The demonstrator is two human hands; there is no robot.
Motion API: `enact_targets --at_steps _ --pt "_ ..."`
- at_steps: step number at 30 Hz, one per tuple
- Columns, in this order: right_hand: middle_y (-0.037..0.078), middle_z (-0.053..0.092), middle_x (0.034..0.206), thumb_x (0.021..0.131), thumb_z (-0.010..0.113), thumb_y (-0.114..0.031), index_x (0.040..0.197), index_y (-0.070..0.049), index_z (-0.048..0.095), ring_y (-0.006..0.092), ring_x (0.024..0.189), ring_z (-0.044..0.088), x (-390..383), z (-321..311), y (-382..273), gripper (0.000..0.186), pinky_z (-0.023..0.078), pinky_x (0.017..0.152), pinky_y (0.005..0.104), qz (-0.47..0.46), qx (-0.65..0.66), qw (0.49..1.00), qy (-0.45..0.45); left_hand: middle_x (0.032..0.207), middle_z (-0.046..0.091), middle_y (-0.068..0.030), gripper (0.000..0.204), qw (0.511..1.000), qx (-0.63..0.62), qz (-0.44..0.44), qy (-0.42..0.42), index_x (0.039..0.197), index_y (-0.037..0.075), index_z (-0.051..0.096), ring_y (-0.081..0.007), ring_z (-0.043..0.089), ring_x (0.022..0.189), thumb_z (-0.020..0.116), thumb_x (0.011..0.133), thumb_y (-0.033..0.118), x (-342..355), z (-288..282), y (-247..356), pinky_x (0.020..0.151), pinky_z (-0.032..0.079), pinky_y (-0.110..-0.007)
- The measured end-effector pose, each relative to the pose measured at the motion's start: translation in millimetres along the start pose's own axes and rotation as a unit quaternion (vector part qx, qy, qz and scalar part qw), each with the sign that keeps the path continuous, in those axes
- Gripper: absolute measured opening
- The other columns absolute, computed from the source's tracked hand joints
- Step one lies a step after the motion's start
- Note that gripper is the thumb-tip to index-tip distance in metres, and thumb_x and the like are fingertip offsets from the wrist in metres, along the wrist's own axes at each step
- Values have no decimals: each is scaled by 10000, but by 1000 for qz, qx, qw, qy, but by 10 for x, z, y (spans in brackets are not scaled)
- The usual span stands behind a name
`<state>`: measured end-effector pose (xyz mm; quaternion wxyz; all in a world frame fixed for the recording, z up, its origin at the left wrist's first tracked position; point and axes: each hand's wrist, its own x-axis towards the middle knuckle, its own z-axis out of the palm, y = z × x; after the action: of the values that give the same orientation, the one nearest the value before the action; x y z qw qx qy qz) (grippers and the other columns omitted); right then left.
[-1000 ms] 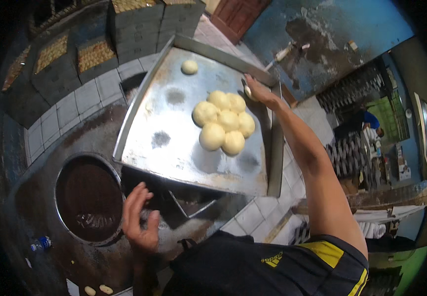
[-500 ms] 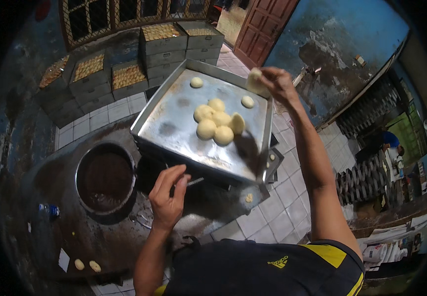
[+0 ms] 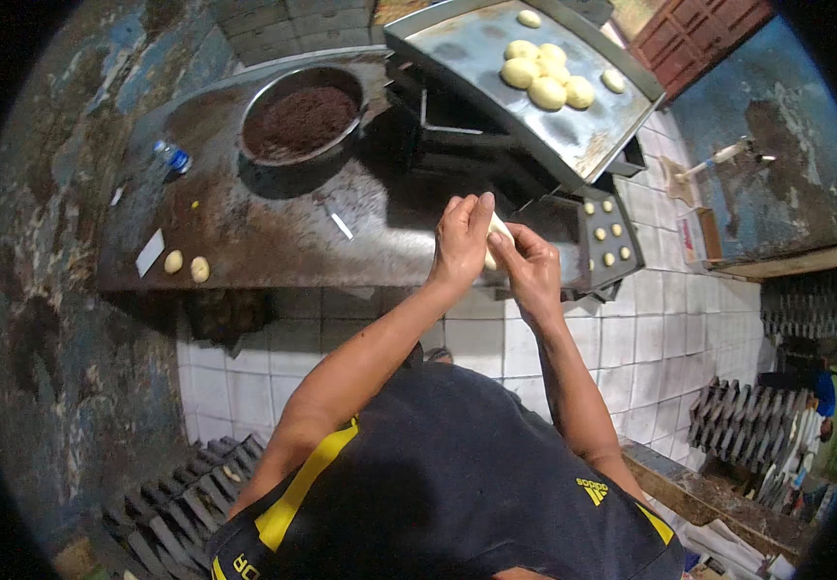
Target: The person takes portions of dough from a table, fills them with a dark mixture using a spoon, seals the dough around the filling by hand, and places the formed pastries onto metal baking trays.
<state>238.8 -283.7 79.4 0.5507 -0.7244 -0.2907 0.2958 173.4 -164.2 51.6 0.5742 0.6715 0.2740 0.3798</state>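
Note:
My left hand (image 3: 460, 242) and my right hand (image 3: 529, 266) meet above the front of the dark metal table (image 3: 312, 237), both closed round a pale piece of dough (image 3: 496, 223), which the fingers partly hide. Beyond them a large metal tray (image 3: 476, 53), on top of stacked trays, carries a cluster of several smooth dough balls (image 3: 547, 92) and small separate pieces. A lower tray (image 3: 612, 275) at the right holds several small dough pieces. On the left, a metal bowl (image 3: 294, 124) contains dark crumbly stuff.
The table also bears a water bottle (image 3: 173, 158), a white card (image 3: 149, 252) and two dough pieces (image 3: 200, 270). Dark metal racks or stacked pans (image 3: 718, 416) stand at right and lower left. A person in blue (image 3: 822, 391) is at the far right. A door (image 3: 699, 24) stands behind.
My right hand has lifted dough from the big tray and come down to meet my left hand, which now also grips it. The view has swung, placing the tray higher in the picture.

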Motion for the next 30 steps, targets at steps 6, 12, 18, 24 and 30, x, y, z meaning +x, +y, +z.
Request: enact_targets --at_steps 6,12,18,24,30 --pt "43 700 1056 956 713 -167 1246 26 639 101 947 626 117 605 -1 356 494 875 279 3 195 975 -103 743 572 -28 500 997 -41 -59 17 879 44 619 -110 510 703 507 1048 501 -73 -696 -309 629 448 -314" --pt "142 735 1002 958 664 -146 1219 6 653 217 877 705 518 1692 615 302 562 800 359 -91 -98 989 -71 1118 671 -55 387 964 14 -246 104 1238 51 625 -155 614 1006 464 1056 352 -595 -1652 -1698 871 487 -291" --pt "188 671 950 932 662 -180 1009 -24 729 367 890 657 1315 2809 787 187 527 812 419 -192 -152 951 -189 1146 703 -86 283 936 24 -342 79 1225 31 627 -201 641 1123 597 964 136 -460 -2549 -1632 934 494 -324" --pt "278 654 903 970 576 -203 973 13 598 472 887 646 2144 3338 2072 217 496 719 552 -152 -406 879 -198 1269 607 -87 830 991 -34 -107 69 1418 67 418 -191 613 1155 827 711 -83 608 -3425 -1270 999 503 -331" --pt "242 630 694 982 565 -145 1102 50 611 321 637 664 2503 3497 -61 233 534 661 476 -91 -306 914 -252 1291 643 -129 622 979 -122 -123 109 1327 27 517 -185 631 1162 781 775 -84 1285 -4291 -1153 1017 503 -336"
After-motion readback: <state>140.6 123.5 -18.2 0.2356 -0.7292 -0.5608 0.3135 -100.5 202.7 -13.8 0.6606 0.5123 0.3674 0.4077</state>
